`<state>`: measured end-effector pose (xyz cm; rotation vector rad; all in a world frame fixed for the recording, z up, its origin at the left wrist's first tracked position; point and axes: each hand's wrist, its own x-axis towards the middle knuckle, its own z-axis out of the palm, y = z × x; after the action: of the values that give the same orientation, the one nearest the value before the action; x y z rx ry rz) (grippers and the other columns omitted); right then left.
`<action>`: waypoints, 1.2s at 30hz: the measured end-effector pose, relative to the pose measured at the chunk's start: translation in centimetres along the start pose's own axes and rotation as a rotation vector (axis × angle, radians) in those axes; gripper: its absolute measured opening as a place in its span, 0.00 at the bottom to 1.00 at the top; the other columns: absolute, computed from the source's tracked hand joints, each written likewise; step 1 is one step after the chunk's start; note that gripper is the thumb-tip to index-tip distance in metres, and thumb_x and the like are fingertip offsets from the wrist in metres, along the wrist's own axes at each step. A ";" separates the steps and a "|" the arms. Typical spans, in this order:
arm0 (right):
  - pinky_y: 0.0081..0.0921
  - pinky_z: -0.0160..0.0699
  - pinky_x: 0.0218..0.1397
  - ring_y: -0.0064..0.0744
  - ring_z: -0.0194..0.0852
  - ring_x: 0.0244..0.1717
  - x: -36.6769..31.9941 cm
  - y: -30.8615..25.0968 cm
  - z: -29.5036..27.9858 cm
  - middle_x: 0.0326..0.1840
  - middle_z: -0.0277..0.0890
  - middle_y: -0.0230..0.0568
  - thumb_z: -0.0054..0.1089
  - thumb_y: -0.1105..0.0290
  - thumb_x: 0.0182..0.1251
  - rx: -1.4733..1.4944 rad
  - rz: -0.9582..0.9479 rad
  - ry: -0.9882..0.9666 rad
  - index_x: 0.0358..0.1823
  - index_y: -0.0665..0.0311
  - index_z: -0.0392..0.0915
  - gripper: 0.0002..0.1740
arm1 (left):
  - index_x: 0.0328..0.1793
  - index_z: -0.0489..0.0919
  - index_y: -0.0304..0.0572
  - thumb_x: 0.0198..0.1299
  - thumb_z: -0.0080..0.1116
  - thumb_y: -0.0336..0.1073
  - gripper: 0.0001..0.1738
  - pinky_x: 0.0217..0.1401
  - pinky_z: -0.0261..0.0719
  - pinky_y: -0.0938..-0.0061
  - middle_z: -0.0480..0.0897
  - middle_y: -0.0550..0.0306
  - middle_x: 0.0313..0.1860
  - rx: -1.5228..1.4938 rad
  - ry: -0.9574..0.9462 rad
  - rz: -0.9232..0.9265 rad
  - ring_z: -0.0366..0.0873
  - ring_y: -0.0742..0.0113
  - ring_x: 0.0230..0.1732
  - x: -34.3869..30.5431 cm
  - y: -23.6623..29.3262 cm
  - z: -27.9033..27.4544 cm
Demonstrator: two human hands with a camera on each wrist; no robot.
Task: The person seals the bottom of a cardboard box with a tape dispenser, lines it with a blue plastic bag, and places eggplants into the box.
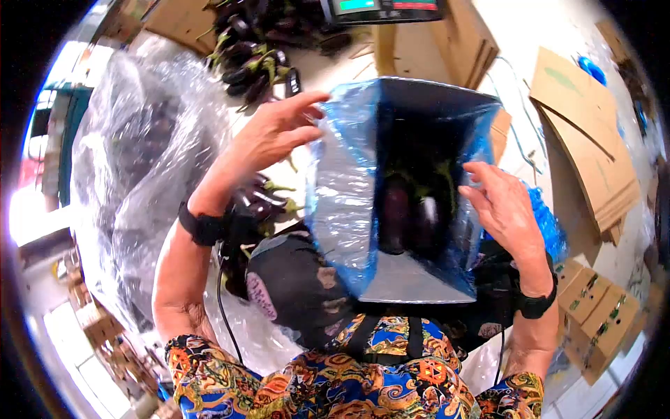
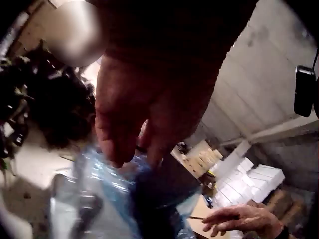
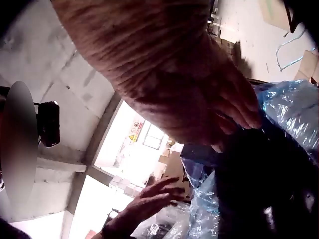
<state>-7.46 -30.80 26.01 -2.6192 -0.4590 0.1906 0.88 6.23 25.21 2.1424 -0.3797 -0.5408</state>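
A box lined with blue plastic film [image 1: 342, 202] stands tilted toward the person's lap in the head view, its mouth facing up. Inside lie dark purple eggplants [image 1: 396, 209], partly lost in shadow. At the box's upper left corner is my left hand [image 1: 276, 129], thumb and fingers apart beside the film. My right hand [image 1: 504, 209] is at the right rim, with loosely bent fingertips right at the liner. In the right wrist view its fingers [image 3: 241, 107] overlap the film's edge, and the left hand [image 3: 149, 204] shows spread fingers across the box.
Loose eggplants [image 1: 262, 66] are heaped behind the box, near a digital scale [image 1: 384, 12]. A large clear plastic bag [image 1: 139, 153] stands at left. Flattened cardboard [image 1: 586, 140] leans at right, with packed cartons [image 1: 593, 307] below it and crumpled blue film [image 1: 548, 220] nearby.
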 end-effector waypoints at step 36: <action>0.34 0.79 0.42 0.46 0.81 0.36 -2.3 -3.2 4.9 0.45 0.82 0.53 0.65 0.77 0.61 0.109 0.079 -0.540 0.58 0.64 0.74 0.22 | 0.61 0.71 0.41 0.38 0.74 0.36 0.40 0.53 0.76 0.60 0.77 0.48 0.52 0.568 0.646 -0.350 0.76 0.47 0.54 -24.1 -21.9 16.1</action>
<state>-11.60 -26.84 23.36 -2.4567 -0.5023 0.9340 -26.39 18.77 4.69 2.7992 0.2416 0.1204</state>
